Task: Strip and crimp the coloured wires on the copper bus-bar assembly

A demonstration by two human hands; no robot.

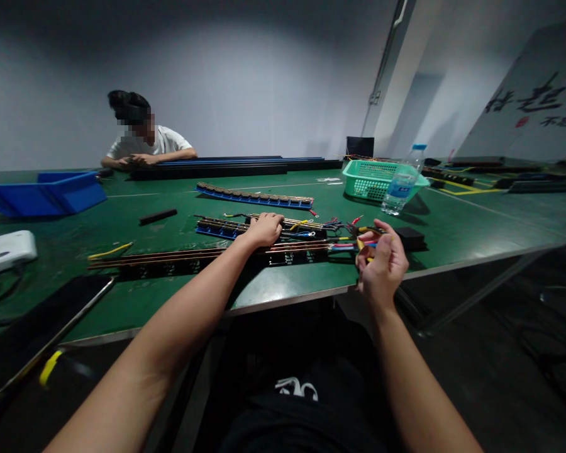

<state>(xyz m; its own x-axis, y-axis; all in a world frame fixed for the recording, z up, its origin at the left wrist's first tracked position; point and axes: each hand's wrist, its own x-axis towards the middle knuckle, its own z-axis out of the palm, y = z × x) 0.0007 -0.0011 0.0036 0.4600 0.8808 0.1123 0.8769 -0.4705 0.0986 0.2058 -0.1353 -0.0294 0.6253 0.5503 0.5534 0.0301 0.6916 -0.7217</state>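
A long dark rail with copper strips (188, 255) lies along the near table edge, with red and blue wires (343, 247) coming from its right end. Fingers bent, my left hand (264, 230) presses down on a shorter copper-strip assembly (290, 223) just behind that rail. My right hand (384, 264) is closed around the coloured wires at the right end, and a yellow piece (365, 253) shows between its fingers. What exactly the fingertips pinch is partly hidden. Loose leads with ring terminals (310, 234) lie between the hands.
Another blue-based strip assembly (255, 196) lies farther back. A green basket (365, 179) and water bottle (404, 182) stand back right; a blue bin (70, 194), white device (7, 250) and dark panel (42, 321) are left. A person (146, 141) leans on the far edge.
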